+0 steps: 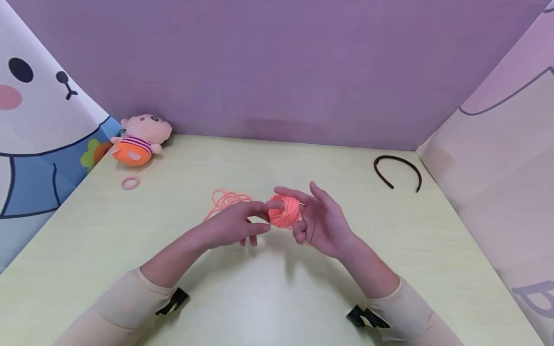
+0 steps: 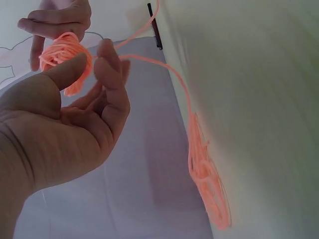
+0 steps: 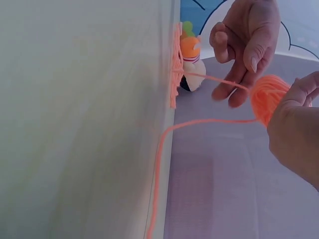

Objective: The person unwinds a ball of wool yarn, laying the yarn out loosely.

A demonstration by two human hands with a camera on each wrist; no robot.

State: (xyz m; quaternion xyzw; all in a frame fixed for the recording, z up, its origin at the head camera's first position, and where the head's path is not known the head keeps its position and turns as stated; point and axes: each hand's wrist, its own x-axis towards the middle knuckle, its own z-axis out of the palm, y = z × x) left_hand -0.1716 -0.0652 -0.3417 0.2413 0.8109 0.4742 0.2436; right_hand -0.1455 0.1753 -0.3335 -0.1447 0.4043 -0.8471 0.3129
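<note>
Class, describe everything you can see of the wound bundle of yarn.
The yarn bundle is bright coral-orange, made of many thin strands wrapped over one another into a small, rounded coil. It looks soft. The right hand holds it at the fingers, above the table; whether the left hand, close by, touches it is unclear. One strand runs to a loose pile on the table; another trails off separately.

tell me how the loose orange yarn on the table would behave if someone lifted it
The loose yarn would probably be floppy, since its strands lie in slack loops. It may tangle, as those loops cross. Lifting it could also tug the wound bundle, since a strand runs between them.
</note>
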